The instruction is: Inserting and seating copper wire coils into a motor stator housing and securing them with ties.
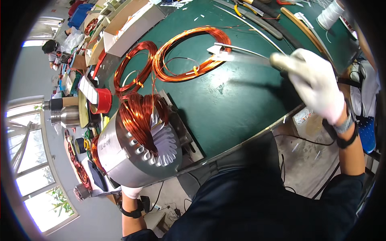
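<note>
A grey metal motor stator [116,162] lies on its side at the near left of the green bench. Bunched copper windings [134,118] come out of its bore, and white slot liners [167,146] ring its open end. My left hand [131,192], in a white glove, is low by the stator's near side; its fingers are hidden behind the stator. At the right, my gloved right hand [315,82] is closed over the bench edge, gripping a pale flat strip [241,58] that points left and is smeared by motion. Two copper wire coils [151,49] tied with orange bands lie beyond the stator.
Hand tools [259,20] and a curved wooden stick [301,27] lie at the far right, near a white thread spool [330,16]. Left of the coils stand a cardboard box [136,26], a red ring-shaped container [105,101] and a steel bottle [69,116]. Another person [51,49] is far left.
</note>
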A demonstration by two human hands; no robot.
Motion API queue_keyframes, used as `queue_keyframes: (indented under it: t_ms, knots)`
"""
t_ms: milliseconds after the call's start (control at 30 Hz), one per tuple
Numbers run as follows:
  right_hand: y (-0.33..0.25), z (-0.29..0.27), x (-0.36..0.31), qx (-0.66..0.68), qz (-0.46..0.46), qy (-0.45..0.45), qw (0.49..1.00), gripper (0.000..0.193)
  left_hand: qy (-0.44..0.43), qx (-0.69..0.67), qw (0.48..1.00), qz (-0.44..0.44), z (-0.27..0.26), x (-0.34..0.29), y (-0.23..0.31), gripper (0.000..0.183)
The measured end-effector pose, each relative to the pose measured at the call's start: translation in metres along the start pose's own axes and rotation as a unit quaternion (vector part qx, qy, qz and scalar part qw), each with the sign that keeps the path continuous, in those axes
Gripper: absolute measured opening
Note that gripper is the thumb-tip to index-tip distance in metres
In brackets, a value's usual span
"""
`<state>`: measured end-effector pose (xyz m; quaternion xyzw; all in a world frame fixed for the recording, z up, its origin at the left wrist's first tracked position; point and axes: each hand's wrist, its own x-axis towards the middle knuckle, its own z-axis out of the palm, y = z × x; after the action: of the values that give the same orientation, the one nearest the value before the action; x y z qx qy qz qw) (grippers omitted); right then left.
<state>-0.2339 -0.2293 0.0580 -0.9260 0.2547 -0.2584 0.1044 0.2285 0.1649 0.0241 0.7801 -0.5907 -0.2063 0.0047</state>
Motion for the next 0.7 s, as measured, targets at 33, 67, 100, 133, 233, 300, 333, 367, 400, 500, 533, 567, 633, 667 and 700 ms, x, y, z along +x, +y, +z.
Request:
queue_keyframes:
  t_ms: [33, 67, 100, 133, 233, 300, 333, 367, 400, 500, 533, 567, 633, 667, 700]
  knots:
    - [-0.013, -0.004, 0.006, -0.015, -0.053, -0.029, 0.998, 0.038, 0.003, -0.004, 1.000, -0.009, -0.002, -0.002, -0.003, 0.042]
    - [-0.026, -0.001, 0.008, 0.039, -0.051, -0.043, 0.997, 0.038, 0.004, -0.007, 1.000, -0.014, -0.003, -0.002, -0.005, 0.041]
    - [-0.034, 0.014, 0.007, 0.045, -0.075, -0.036, 0.996, 0.038, 0.005, -0.009, 1.000, -0.019, -0.005, -0.002, -0.007, 0.041]
    - [-0.046, 0.024, 0.014, 0.041, -0.058, -0.090, 0.993, 0.036, 0.009, -0.014, 0.999, -0.029, -0.005, -0.006, -0.010, 0.041]
    - [-0.044, 0.043, 0.028, 0.057, -0.098, -0.138, 0.984, 0.032, 0.016, -0.025, 0.999, -0.044, -0.005, -0.007, -0.017, 0.040]
    - [-0.041, 0.058, 0.036, 0.086, -0.118, -0.139, 0.979, 0.033, 0.014, -0.039, 0.998, -0.054, -0.001, -0.006, -0.025, 0.039]
    - [-0.041, 0.062, 0.040, 0.091, -0.120, -0.141, 0.978, 0.033, 0.017, -0.043, 0.997, -0.062, 0.000, -0.009, -0.028, 0.039]
    - [-0.041, 0.065, 0.043, 0.094, -0.133, -0.143, 0.976, 0.034, 0.020, -0.048, 0.996, -0.069, 0.002, -0.013, -0.031, 0.039]
    - [-0.042, 0.069, 0.047, 0.096, -0.145, -0.145, 0.974, 0.035, 0.021, -0.054, 0.995, -0.077, 0.005, -0.016, -0.035, 0.038]
    - [-0.048, 0.071, 0.062, 0.080, -0.095, -0.261, 0.957, 0.030, 0.026, -0.073, 0.992, -0.100, 0.014, -0.022, -0.046, 0.037]
    - [-0.048, 0.069, 0.065, 0.085, -0.097, -0.266, 0.955, 0.030, 0.027, -0.079, 0.991, -0.108, 0.017, -0.025, -0.050, 0.037]
    - [-0.049, 0.066, 0.068, 0.098, -0.087, -0.257, 0.957, 0.017, 0.029, -0.085, 0.989, -0.118, 0.021, -0.029, -0.054, 0.037]
    - [-0.063, 0.062, 0.078, 0.138, 0.046, -0.240, 0.960, 0.040, 0.033, -0.094, 0.985, -0.142, 0.028, -0.042, -0.060, 0.036]
    - [-0.065, 0.063, 0.081, 0.096, -0.032, -0.222, 0.970, 0.059, 0.034, -0.096, 0.982, -0.158, 0.029, -0.051, -0.062, 0.036]
    - [-0.066, 0.062, 0.085, 0.097, -0.022, -0.229, 0.968, 0.060, 0.036, -0.096, 0.979, -0.174, 0.029, -0.061, -0.064, 0.035]
